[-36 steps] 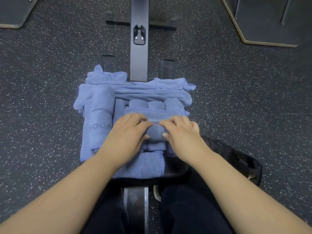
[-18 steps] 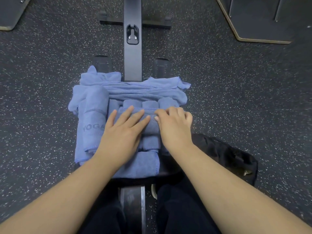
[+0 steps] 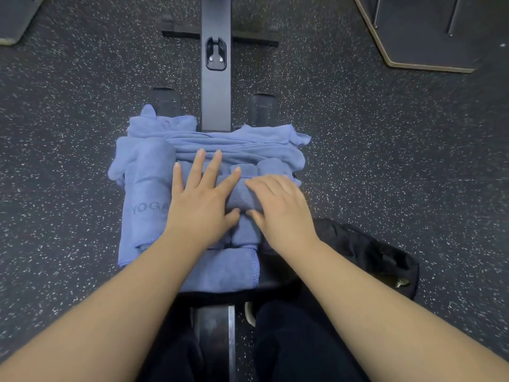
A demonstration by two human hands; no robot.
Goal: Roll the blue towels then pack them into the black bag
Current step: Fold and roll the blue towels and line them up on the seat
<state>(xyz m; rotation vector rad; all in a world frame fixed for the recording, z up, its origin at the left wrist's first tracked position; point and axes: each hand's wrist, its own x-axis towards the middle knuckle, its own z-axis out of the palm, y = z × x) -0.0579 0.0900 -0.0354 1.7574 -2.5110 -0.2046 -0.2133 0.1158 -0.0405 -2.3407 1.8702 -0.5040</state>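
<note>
Two bare hands lay on a heap of blue towels (image 3: 220,144) piled on the padded end of a black bench (image 3: 270,285), over a dark speckled floor (image 3: 385,161). The left hand (image 3: 201,199) was flat, fingers straight and spread, palm pressing down on the roll being formed (image 3: 242,194), with its fingertips reaching onto the loose towels beyond. The right hand (image 3: 281,208) sat just beside it on the same roll, fingers bent over the roll's top and thumb tucked against its near side, so that it gripped the cloth. A larger rolled towel printed YOGA (image 3: 148,194) lay along the left side of the heap, touching the left hand's edge. Small rolled towels (image 3: 271,166) stood side by side past the right hand's fingers. A flat towel end (image 3: 225,268) hung toward the person's dark trousers (image 3: 289,340). The black bag (image 3: 366,252) lay on the floor, just right of the bench, beneath the right forearm. The bench's black rail (image 3: 216,86) ran away from the heap.
</note>
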